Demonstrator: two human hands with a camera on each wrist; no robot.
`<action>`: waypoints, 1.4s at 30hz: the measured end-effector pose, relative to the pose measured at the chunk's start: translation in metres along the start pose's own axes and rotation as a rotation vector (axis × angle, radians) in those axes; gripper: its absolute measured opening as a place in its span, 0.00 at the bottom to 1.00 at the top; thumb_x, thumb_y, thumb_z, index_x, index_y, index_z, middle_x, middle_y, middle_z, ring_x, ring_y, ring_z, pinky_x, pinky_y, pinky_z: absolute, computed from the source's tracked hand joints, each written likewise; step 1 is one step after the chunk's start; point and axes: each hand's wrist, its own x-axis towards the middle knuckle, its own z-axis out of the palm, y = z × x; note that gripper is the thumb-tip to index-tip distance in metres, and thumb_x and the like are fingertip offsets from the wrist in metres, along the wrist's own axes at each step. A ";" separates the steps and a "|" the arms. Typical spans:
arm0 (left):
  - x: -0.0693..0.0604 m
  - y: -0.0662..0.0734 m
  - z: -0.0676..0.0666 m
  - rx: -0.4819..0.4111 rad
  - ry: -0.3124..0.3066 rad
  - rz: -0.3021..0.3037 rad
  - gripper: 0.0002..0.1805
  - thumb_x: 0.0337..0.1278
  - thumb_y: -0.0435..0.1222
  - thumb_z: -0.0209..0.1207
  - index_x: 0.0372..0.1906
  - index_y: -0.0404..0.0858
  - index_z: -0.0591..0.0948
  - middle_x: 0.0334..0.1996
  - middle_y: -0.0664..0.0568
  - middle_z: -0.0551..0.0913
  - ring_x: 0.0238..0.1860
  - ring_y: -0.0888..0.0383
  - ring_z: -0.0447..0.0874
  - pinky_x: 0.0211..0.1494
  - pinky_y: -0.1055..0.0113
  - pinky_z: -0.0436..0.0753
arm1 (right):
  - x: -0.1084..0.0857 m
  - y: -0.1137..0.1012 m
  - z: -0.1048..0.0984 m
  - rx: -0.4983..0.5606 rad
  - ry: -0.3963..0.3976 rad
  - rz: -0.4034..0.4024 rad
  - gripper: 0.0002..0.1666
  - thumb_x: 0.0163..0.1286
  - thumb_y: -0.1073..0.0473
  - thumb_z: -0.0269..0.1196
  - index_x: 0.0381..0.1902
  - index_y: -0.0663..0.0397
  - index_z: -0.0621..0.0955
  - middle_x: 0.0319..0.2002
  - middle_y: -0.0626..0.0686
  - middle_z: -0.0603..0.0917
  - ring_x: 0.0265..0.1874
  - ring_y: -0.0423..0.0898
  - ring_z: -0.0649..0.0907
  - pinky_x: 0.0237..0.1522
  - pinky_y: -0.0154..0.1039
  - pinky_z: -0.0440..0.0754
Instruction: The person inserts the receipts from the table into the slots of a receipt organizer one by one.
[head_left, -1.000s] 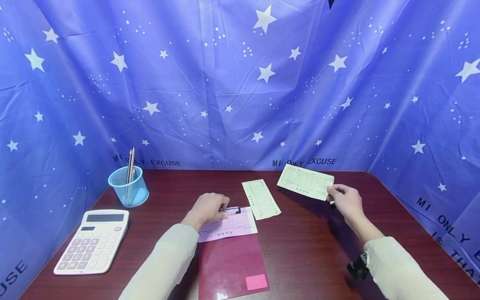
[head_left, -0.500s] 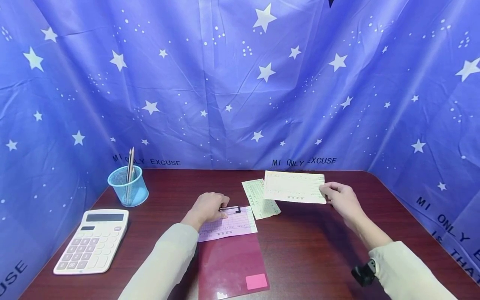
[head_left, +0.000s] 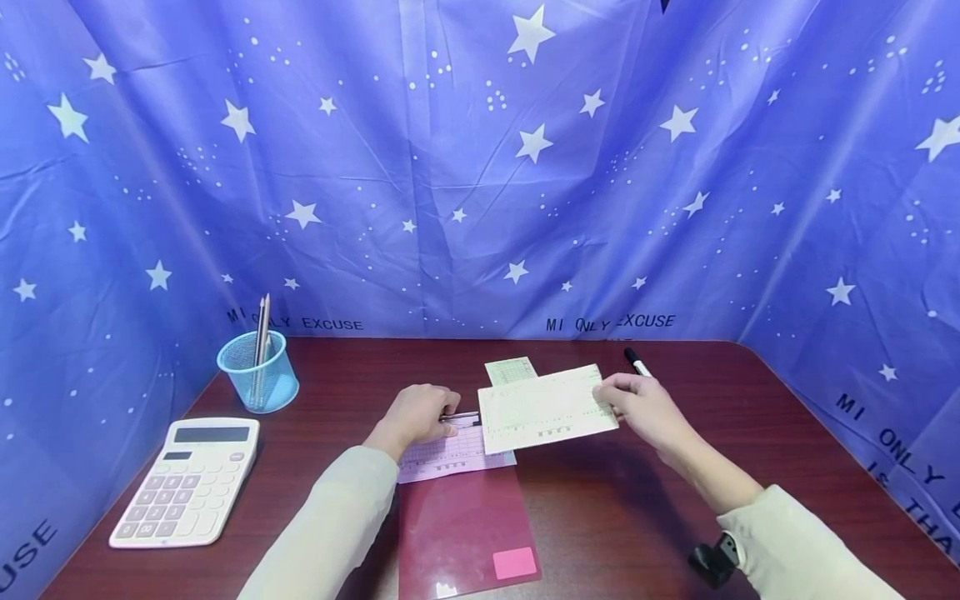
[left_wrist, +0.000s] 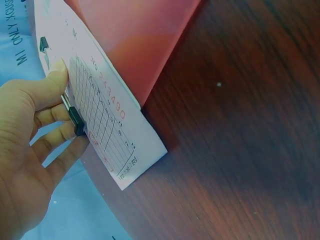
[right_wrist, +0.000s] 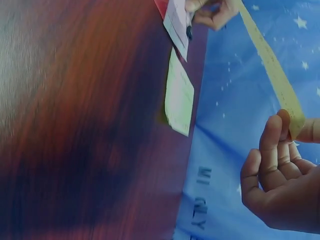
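Shifts pale green rectangular paper form (head_left: 546,408) leftward to frame centre, pinched in right-hand grip (head_left: 647,410); now partly hides pink rectangular paper form (head_left: 452,456), pinched in left-hand grip (head_left: 418,414), seemingly bringing both together.

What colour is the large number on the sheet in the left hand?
The number on the sheet is red, clearest in the left wrist view.

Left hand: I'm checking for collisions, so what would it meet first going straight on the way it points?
Beyond the clip it grips, the left hand would probably meet the pale green slip held by the right hand; depth is unclear, so it might pass underneath.
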 end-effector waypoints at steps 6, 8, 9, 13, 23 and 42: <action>-0.001 0.001 -0.002 0.006 -0.006 -0.002 0.18 0.48 0.44 0.75 0.26 0.45 0.74 0.24 0.59 0.74 0.28 0.54 0.74 0.37 0.56 0.77 | -0.002 -0.001 0.022 -0.038 -0.034 0.017 0.10 0.71 0.63 0.57 0.37 0.66 0.82 0.28 0.47 0.77 0.28 0.41 0.75 0.31 0.36 0.75; -0.001 0.002 -0.002 0.005 -0.007 -0.003 0.18 0.48 0.43 0.75 0.26 0.45 0.74 0.24 0.59 0.73 0.28 0.55 0.74 0.37 0.56 0.77 | -0.003 -0.001 0.030 -0.051 -0.035 0.024 0.10 0.69 0.63 0.58 0.35 0.65 0.82 0.27 0.47 0.76 0.28 0.42 0.74 0.29 0.35 0.73; -0.001 0.002 -0.002 0.005 -0.009 -0.005 0.18 0.48 0.43 0.75 0.26 0.45 0.74 0.23 0.59 0.73 0.28 0.55 0.74 0.37 0.56 0.77 | -0.002 0.000 0.033 -0.057 -0.036 0.027 0.10 0.69 0.62 0.58 0.34 0.65 0.82 0.26 0.46 0.75 0.27 0.42 0.73 0.28 0.35 0.72; -0.001 0.002 -0.002 -0.004 -0.009 -0.006 0.18 0.47 0.42 0.76 0.25 0.44 0.74 0.23 0.59 0.73 0.27 0.55 0.73 0.37 0.56 0.77 | -0.002 0.001 0.050 -0.088 -0.035 0.044 0.08 0.66 0.62 0.59 0.31 0.61 0.83 0.22 0.46 0.73 0.24 0.42 0.72 0.26 0.35 0.69; -0.001 -0.004 0.003 -0.049 0.043 0.032 0.22 0.46 0.42 0.77 0.23 0.46 0.71 0.20 0.59 0.71 0.24 0.57 0.69 0.33 0.58 0.74 | -0.004 0.002 0.092 -0.147 0.000 0.080 0.08 0.63 0.62 0.66 0.25 0.59 0.82 0.23 0.48 0.77 0.27 0.43 0.75 0.29 0.37 0.69; -0.001 0.000 0.000 -0.047 0.036 0.011 0.21 0.46 0.41 0.76 0.22 0.43 0.71 0.19 0.59 0.69 0.24 0.57 0.67 0.32 0.58 0.74 | 0.008 0.003 0.142 -0.108 -0.014 0.151 0.11 0.65 0.63 0.65 0.22 0.57 0.77 0.24 0.50 0.75 0.17 0.39 0.70 0.19 0.32 0.72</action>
